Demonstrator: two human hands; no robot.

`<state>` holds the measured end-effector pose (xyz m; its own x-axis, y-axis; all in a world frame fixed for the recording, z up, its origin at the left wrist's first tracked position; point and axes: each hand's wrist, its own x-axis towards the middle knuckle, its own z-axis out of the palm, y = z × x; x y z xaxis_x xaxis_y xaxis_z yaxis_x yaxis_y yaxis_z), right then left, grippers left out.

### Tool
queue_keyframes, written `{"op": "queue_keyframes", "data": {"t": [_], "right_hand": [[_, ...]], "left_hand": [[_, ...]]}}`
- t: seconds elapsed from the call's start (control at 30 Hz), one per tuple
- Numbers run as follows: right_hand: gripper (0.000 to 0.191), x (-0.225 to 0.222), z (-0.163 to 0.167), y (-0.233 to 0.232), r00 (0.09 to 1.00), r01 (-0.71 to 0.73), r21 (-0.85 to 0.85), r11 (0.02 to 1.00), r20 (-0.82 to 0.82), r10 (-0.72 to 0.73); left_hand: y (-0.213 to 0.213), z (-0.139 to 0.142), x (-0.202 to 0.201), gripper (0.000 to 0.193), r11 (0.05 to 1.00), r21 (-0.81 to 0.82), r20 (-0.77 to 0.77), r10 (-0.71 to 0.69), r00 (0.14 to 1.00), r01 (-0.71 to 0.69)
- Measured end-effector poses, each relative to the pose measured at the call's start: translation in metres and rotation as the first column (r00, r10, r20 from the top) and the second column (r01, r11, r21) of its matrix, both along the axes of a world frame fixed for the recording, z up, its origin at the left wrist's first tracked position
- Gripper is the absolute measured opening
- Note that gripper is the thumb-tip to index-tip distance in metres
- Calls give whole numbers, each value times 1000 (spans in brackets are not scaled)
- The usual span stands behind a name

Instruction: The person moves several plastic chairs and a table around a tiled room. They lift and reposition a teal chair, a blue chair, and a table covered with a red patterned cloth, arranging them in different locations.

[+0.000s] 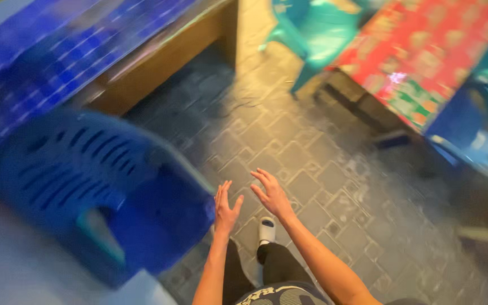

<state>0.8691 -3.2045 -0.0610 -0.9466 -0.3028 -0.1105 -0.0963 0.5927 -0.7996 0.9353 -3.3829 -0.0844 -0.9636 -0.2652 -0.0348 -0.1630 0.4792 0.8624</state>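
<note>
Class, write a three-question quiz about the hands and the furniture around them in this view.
1. True or false: the left hand holds a cup.
2. Which is nearest the left hand? A) blue plastic chair B) teal chair C) red patterned tablecloth
3. Fill in: both hands hover with open fingers above a ___ floor.

Key: 1 false, both the left and the right hand are empty; 2 A; 3 tiled.

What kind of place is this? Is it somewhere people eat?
Probably a small eatery or canteen. There are plastic chairs, like the blue plastic chair, tables with patterned covers, like the red-covered table, and a tiled floor.
</note>
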Motion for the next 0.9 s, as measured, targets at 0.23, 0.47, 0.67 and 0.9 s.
{"op": "queue_keyframes", "data": {"t": [0.23,0.47,0.67,0.9], "right_hand": [[48,73,39,196,935,353,-50,934,-32,-354],[48,172,68,301,722,690,-97,718,11,-692],[46,228,68,336,539,834,-131,537,-16,-842],[43,271,82,346,281,940,-178,290,-76,-957]], "left_hand": [[186,36,-6,63,915,68,-34,-396,917,398],[307,61,32,64,682,154,-36,-720,693,715],[367,64,48,64,457,194,3,-885,465,868],[410,81,49,63,174,202,9,-984,176,964]]}}
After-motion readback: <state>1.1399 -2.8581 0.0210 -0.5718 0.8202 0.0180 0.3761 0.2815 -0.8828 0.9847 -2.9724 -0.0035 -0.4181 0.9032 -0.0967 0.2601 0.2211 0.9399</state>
